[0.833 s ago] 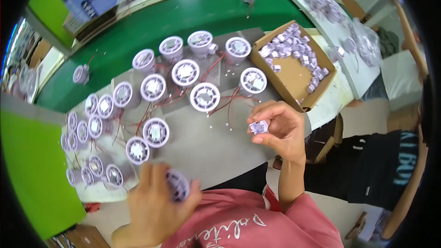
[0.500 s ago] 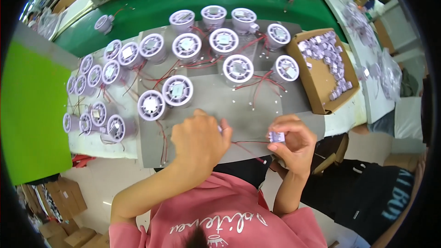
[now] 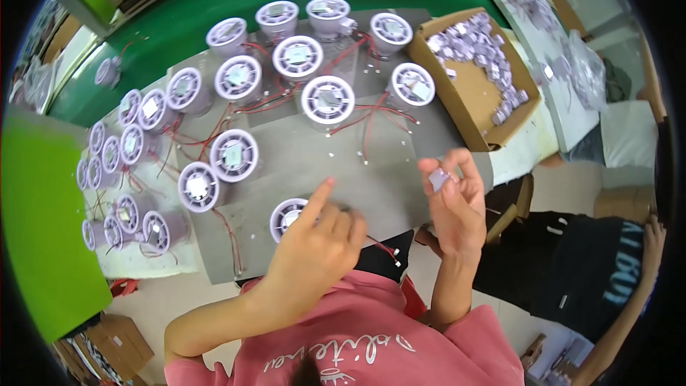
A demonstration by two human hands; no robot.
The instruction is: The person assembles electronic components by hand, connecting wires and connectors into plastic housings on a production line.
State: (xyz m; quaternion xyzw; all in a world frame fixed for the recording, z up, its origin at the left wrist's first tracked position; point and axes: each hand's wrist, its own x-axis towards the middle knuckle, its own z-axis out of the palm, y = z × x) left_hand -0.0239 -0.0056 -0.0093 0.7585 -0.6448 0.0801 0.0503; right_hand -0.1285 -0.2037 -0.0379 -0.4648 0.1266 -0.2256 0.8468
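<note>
My left hand [image 3: 318,243] hovers over the near edge of the grey mat, index finger stretched out and the other fingers loosely bent. It partly covers a round lilac lamp housing [image 3: 281,221], whose ribbed rim shows at its left. I cannot see whether the palm touches the housing. Thin red and black wires [image 3: 384,246] with small white plugs run out to the right of this hand. My right hand [image 3: 459,207], raised over the mat's right side, pinches a small lilac plastic block [image 3: 439,179] between thumb and fingers.
Many similar lamp housings [image 3: 327,101] with trailing wires stand on the grey mat [image 3: 286,132] and to its left. A cardboard box [image 3: 468,104] of lilac blocks sits at the right. Another person's arm [image 3: 649,257] is at the far right.
The view has shifted, so the table appears further left and lower. My left hand has moved right, uncovering part of the lamp housing. My right hand has risen and turned with the block.
</note>
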